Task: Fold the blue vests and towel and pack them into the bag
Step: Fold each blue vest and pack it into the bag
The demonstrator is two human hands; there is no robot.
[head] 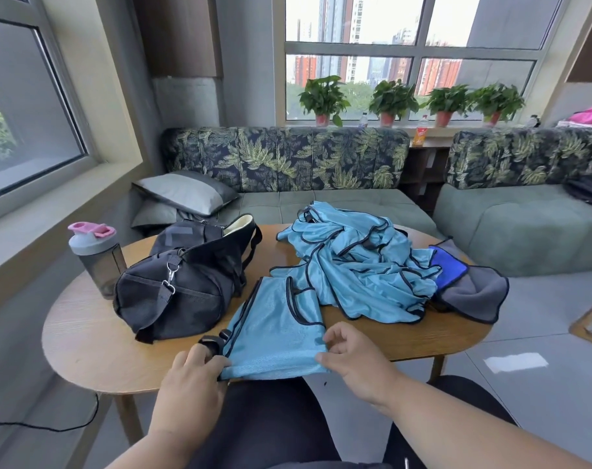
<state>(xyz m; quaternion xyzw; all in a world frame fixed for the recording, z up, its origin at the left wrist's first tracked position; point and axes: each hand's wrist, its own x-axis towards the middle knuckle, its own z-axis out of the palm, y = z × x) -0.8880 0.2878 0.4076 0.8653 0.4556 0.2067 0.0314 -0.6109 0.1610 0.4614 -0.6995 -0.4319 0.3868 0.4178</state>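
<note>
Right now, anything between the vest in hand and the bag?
Nothing visible. The folded vest lies at the table's near edge, pinched by the left hand and the right hand. The black bag sits just left of it, with only bare table between.

On the tabletop (84, 340), a bottle (96, 257) stands at frame left, the bag (182, 286) just right of it. A flat vest (274, 330) lies at lower centre; the vest heap (352, 262) sits above, touching the towel (470, 286) at right.

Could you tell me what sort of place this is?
Probably a lounge or break area: leaf-print sofas under a window, potted plants along the sill, and a round wooden table.
</note>
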